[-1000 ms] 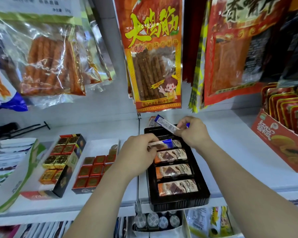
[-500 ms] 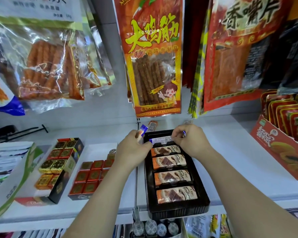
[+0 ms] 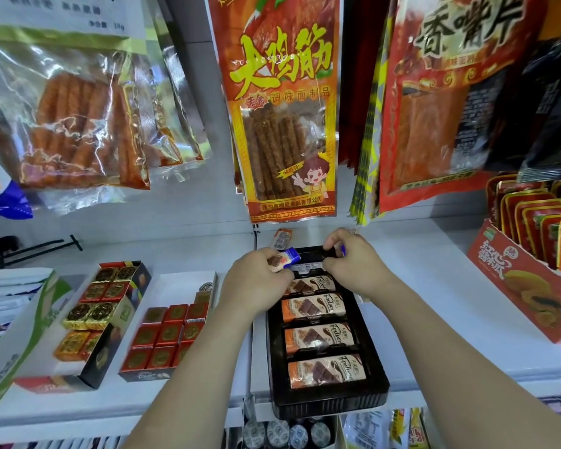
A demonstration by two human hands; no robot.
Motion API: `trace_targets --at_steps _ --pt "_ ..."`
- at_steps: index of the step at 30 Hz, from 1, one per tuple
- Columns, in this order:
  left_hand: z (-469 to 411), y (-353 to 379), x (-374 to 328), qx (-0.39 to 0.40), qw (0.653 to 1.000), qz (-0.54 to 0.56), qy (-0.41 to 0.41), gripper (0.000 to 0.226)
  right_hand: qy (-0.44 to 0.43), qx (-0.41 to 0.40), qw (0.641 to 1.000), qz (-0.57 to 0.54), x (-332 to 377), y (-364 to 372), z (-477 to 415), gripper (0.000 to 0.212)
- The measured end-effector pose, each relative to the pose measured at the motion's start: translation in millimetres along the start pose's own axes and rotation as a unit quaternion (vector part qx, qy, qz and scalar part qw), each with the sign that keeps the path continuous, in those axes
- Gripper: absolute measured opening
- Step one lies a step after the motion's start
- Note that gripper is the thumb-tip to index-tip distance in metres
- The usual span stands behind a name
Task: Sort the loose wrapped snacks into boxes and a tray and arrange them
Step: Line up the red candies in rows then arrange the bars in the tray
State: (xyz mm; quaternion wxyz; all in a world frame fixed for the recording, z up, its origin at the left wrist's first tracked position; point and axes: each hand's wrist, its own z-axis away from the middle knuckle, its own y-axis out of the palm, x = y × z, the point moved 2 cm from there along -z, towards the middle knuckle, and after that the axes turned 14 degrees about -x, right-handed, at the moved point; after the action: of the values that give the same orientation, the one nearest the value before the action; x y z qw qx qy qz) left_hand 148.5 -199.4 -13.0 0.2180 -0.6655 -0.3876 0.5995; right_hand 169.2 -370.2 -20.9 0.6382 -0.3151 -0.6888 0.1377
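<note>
Up at the far end of the black tray [image 3: 331, 405], your left hand [image 3: 256, 286] grips a blue-tipped bar [image 3: 282, 262] in curled fingers. Your right hand [image 3: 353, 267] pinches a second bar [image 3: 342, 251] over the rearmost slot. Brown bars [image 3: 321, 338] fill the nearer slots.

The tray [image 3: 331, 405] is black, its wrapped bars [image 3: 321, 341] orange and brown.

Right hand [image 3: 353, 265] lowered bar [image 3: 306, 275] into tray [image 3: 380, 367] far slot.
</note>
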Motion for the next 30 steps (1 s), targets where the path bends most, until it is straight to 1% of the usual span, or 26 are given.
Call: trace_targets --at_steps 1,3,4,6,8,10,11,12,14,15,17,19,21,22,23,25,27,28,30 --pt "-1 -1 -1 0.01 1.0 0.021 -0.003 0.039 0.042 0.01 0.998 -0.051 3 -2 1 0.016" --pt "-1 -1 -4 0.037 0.997 0.072 -0.009 0.039 0.123 0.043 0.981 -0.147 7 -5 4 0.019" --pt "-1 -2 -5 0.047 0.995 0.091 -0.008 0.037 0.139 0.055 0.974 -0.169 7 -5 4 0.024" --pt "0 -2 -5 0.05 0.994 0.099 0.0 0.033 0.14 0.079 0.97 -0.185 5 -8 4 0.038" --pt "-2 -1 -2 0.025 0.995 0.101 -0.001 0.033 0.139 0.089 0.963 -0.214 2 -10 6 0.055" --pt "-3 -1 -1 -0.011 0.992 0.127 -0.023 0.029 0.152 0.075 0.952 -0.254 -1 -11 7 0.07" --pt "-4 -1 -1 -0.026 0.986 0.156 -0.044 0.023 0.165 0.057 0.948 -0.267 -3 -11 8 0.072" --pt "-5 -2 -1 -0.034 0.977 0.196 -0.073 0.017 0.182 0.038 0.941 -0.281 -5 -11 8 0.07" --pt "-6 -3 -2 -0.037 0.951 0.278 -0.128 0.006 0.227 0.009 0.917 -0.327 -8 -11 9 0.056" --pt "-6 -4 -2 -0.04 0.94 0.306 -0.145 0.009 0.243 0.006 0.906 -0.346 -8 -12 10 0.047" --pt "-9 -3 -2 -0.049 0.925 0.337 -0.17 0.011 0.254 -0.001 0.904 -0.345 -8 -12 13 0.028" --pt "-11 -1 -4 -0.054 0.914 0.354 -0.192 0.002 0.253 -0.008 0.91 -0.328 -9 -13 15 0.015" --pt "-11 3 -5 -0.055 0.91 0.358 -0.201 0.015 0.246 -0.003 0.916 -0.318 -9 -13 17 0.004" --pt "-11 5 -5 -0.053 0.916 0.347 -0.197 0.021 0.242 0.003 0.919 -0.313 -9 -13 17 0.001" --pt "-11 8 -5 -0.052 0.925 0.328 -0.187 0.025 0.24 0.005 0.92 -0.311 -9 -15 17 0.003" --pt "-12 14 -5 -0.06 0.951 0.271 -0.138 0.023 0.241 -0.002 0.912 -0.331 -11 -17 16 0.005" --pt "-12 18 -7 -0.068 0.975 0.195 -0.079 0.019 0.252 -0.019 0.895 -0.367 -13 -21 15 0.02" --pt "-12 20 -8 -0.069 0.982 0.165 -0.059 0.02 0.261 -0.026 0.886 -0.384 -15 -23 15 0.028" --pt "-11 25 -8 -0.071 0.989 0.127 -0.035 0.021 0.274 -0.036 0.876 -0.396 -18 -27 18 0.038"
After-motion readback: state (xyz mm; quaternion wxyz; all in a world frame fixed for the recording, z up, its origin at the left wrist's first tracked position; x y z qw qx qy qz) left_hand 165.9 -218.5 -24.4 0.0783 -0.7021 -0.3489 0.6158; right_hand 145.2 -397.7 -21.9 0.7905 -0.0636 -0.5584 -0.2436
